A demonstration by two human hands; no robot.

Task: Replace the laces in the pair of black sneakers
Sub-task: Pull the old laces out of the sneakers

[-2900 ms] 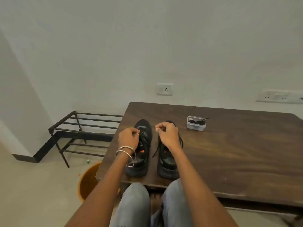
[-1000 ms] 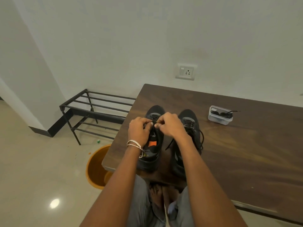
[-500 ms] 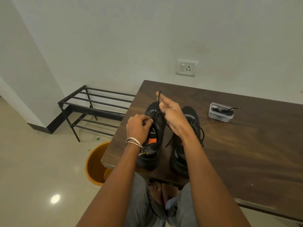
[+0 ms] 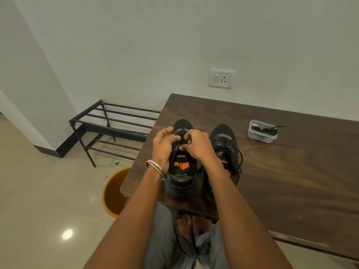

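Note:
Two black sneakers stand side by side near the front left corner of the dark wooden table (image 4: 291, 171). Over the laces of the left sneaker (image 4: 181, 177), which has an orange insole, both hands meet. My left hand (image 4: 164, 145), with bangles at the wrist, pinches the black lace at the eyelets. My right hand (image 4: 196, 144) has its fingers curled round the lace on the other side. The right sneaker (image 4: 225, 144) stands untouched, its black lace hanging loose down its right side.
A small clear plastic container (image 4: 262, 131) with coiled black laces sits on the table behind the right sneaker. An orange bucket (image 4: 113, 193) stands on the floor under the table's left corner. A black metal rack (image 4: 112, 129) stands against the wall at the left.
My right hand, which had lifted a lace end up above the left sneaker, has come back down to the eyelets beside my left hand.

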